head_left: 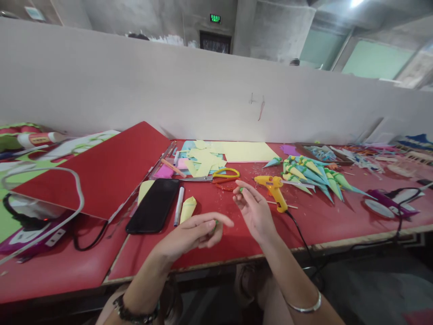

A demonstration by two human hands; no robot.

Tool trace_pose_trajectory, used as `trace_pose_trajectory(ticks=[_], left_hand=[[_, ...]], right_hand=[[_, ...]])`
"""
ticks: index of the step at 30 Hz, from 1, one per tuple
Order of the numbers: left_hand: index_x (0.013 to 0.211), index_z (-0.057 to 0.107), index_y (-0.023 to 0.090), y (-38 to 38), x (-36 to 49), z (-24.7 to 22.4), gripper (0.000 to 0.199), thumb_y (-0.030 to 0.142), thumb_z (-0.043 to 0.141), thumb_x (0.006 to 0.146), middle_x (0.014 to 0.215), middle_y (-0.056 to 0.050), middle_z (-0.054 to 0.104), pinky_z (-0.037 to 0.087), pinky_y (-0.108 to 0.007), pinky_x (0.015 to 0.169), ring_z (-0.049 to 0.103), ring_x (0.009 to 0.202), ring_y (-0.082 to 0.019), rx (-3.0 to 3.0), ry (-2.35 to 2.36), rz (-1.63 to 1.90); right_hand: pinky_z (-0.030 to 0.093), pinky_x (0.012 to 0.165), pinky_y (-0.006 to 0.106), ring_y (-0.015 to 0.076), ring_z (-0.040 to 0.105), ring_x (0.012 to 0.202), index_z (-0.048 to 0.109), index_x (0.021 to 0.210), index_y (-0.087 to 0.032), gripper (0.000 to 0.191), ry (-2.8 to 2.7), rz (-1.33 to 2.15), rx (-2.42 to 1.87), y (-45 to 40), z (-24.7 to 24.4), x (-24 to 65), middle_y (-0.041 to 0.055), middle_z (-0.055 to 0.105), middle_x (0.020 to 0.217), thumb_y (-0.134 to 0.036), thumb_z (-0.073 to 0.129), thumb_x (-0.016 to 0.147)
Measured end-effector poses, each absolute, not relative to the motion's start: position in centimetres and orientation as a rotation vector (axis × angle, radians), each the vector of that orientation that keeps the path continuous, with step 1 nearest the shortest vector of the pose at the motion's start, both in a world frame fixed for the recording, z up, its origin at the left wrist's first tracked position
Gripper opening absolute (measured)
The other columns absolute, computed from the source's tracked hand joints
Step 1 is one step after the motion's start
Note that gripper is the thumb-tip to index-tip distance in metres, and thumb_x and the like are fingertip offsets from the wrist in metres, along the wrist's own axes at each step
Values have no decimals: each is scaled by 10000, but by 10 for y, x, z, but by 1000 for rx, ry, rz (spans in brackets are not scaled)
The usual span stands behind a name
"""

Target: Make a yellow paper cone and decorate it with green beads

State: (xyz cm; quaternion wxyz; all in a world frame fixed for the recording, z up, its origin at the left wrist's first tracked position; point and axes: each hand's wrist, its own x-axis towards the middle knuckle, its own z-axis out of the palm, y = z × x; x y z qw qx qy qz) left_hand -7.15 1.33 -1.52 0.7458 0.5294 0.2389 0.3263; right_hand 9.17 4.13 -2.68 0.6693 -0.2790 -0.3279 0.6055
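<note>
My left hand (198, 229) hovers over the front edge of the red table, index finger stretched out. Its thumb presses a small green piece (215, 222) against the curled fingers. To the right, my right hand (255, 211) is raised with thumb and fingertips pinched on another small green bit (241, 190); whether the two are one strand I cannot tell. A rolled yellow paper cone (188, 209) lies just beyond my left hand, beside a white marker pen (179, 206). Near my right hand rests a yellow glue gun (274, 189). Yellow-handled scissors (226, 174) lie beyond both hands.
A black phone (154, 205) lies at left, near a leaning red board (111, 176). Yellow paper scraps (203, 158) and a yellow sheet (250, 151) are at the back. Blue and yellow paper cones (309, 174) are piled at right. The glue gun's cord (301, 232) crosses the table edge.
</note>
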Motion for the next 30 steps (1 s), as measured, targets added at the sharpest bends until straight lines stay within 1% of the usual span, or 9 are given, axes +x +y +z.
trace_pose_trajectory(ticks=[4, 7, 11, 14, 18, 21, 25, 27, 30], left_hand=[[911, 635, 143, 20, -64, -17, 170, 204, 567, 767, 586, 47, 371, 180, -193, 436, 262, 457, -39, 963, 577, 886], [899, 632, 130, 24, -62, -21, 183, 258, 583, 777, 542, 74, 272, 152, -173, 414, 194, 434, -34, 889, 635, 1001], [909, 635, 119, 25, -60, -21, 266, 345, 604, 772, 503, 91, 242, 155, -161, 385, 174, 412, -36, 850, 725, 1127], [901, 654, 100, 25, -59, -17, 270, 328, 599, 768, 519, 69, 333, 216, -158, 375, 240, 412, -35, 769, 735, 1178], [941, 663, 102, 25, -59, -14, 256, 166, 645, 694, 682, 5, 540, 384, -152, 511, 435, 533, -41, 709, 754, 1200], [862, 663, 114, 25, -60, -16, 216, 175, 695, 657, 689, 1, 595, 386, -148, 520, 468, 538, -39, 769, 757, 1201], [575, 552, 129, 21, -61, -18, 304, 364, 623, 755, 335, 89, 349, 241, -156, 384, 248, 314, -12, 864, 732, 1176], [478, 439, 150, 21, -62, -17, 449, 436, 524, 814, 284, 108, 196, 221, -165, 374, 160, 283, -16, 867, 703, 1166], [484, 374, 161, 24, -61, -17, 457, 444, 524, 810, 344, 103, 231, 221, -163, 370, 173, 311, -20, 834, 734, 1227]], right_hand=[[457, 620, 213, 67, 504, 581, 667, 838, -194, 192, -838, 1486, -637, 38, -28, 88, -20, 602, 677, -344, 627, 726], [428, 563, 199, 60, 448, 510, 652, 747, -190, 158, -898, 1460, -661, 37, -30, 87, -47, 532, 557, -344, 644, 716], [454, 624, 225, 90, 513, 611, 652, 790, -201, 153, -937, 1417, -730, 39, -31, 86, -12, 603, 678, -284, 677, 664], [470, 680, 262, 112, 543, 663, 648, 818, -192, 177, -921, 1410, -722, 40, -32, 85, 19, 627, 744, -312, 643, 688], [409, 531, 208, 84, 480, 543, 636, 746, -178, 198, -972, 1388, -734, 39, -34, 84, -8, 566, 602, -371, 591, 748], [413, 567, 209, 80, 483, 570, 659, 795, -185, 168, -1068, 1346, -760, 40, -36, 83, -12, 579, 642, -335, 600, 745], [446, 698, 241, 97, 546, 688, 663, 875, -193, 193, -1088, 1331, -789, 41, -39, 82, 13, 628, 806, -290, 622, 714], [440, 595, 225, 84, 525, 573, 650, 821, -174, 188, -1100, 1341, -815, 40, -38, 82, -1, 605, 691, -334, 593, 739], [375, 461, 206, 67, 422, 412, 606, 684, -165, 275, -1224, 1249, -925, 39, -36, 85, -48, 478, 480, -396, 511, 799]])
